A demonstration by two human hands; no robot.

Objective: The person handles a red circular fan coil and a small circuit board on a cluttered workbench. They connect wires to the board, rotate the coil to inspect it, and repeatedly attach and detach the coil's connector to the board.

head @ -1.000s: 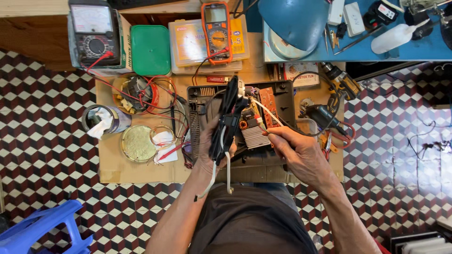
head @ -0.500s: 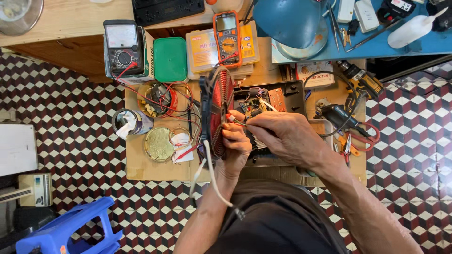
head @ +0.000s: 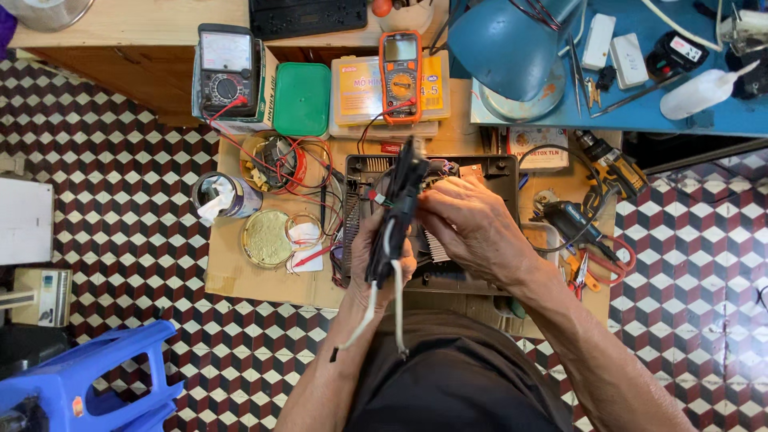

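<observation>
Raised and turned edge-on since before, a black part (head: 400, 210) is gripped by the left hand (head: 376, 260); the right hand (head: 472, 228) is closed on its upper edge.

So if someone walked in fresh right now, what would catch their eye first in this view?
Most likely the black circuit board with trailing white wires, held on edge at centre by the left hand, with the right hand at its upper part, above an open black device case. Next, the orange digital multimeter at top centre and the big blue dome lamp shade to its right.
</observation>
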